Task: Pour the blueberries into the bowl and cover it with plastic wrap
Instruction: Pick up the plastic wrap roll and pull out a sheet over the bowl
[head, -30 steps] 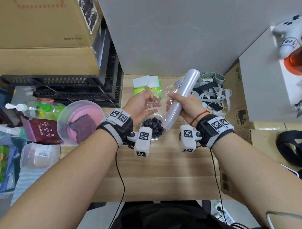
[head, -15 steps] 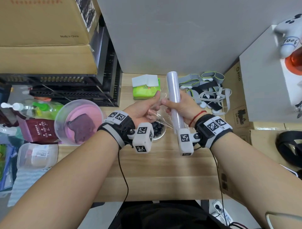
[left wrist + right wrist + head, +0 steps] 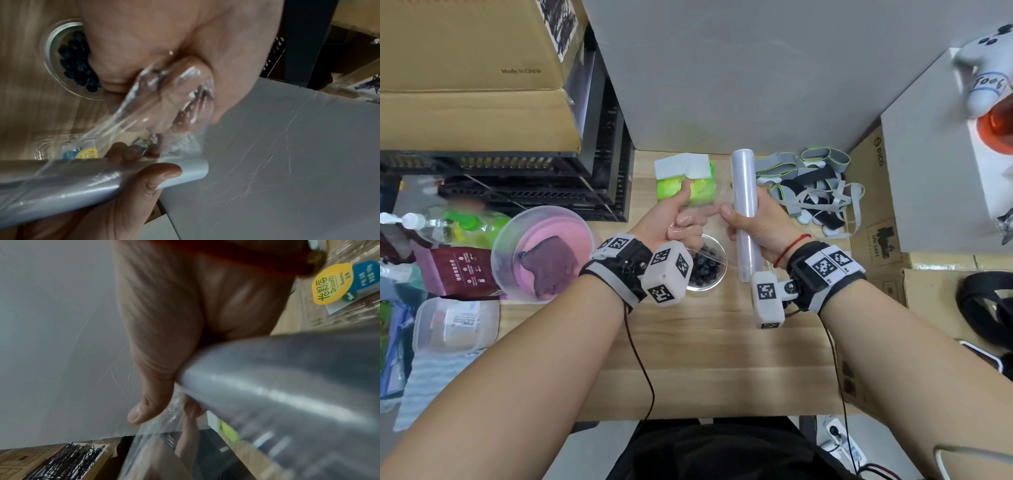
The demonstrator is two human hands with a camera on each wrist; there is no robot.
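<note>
1. Right hand clenched round the roll, fingers wrapped about its middle, thumb on top; roll points away from the body, its near end just right of the bowl
2. Left hand has the loose film bunched over its curled fingers, thumb up; the film runs from them to the roll, just beyond the fingertips
3. Blueberries already sit in the bowl, directly under the left fingers; bowl not yet covered
4. Risk, judged: film is gathered into a rope, not a flat sheet. It may cling to itself and refuse to spread over the rim
5. Risk, judged: a pull with the hands this close yields too short a piece. A skewed tear could leave a narrow strip
6. Risk, judged: the left fingers hang just above the bowl; a downward tug may knock it and spill berries
7. Around: empty berry box on the table under the right wrist; tissue pack just beyond the left thumb; straps right of the right knuckles; pink tub well left of the left wrist
8. In the way: the berry box lies where the roll could be laid; the straps crowd the far right
</note>
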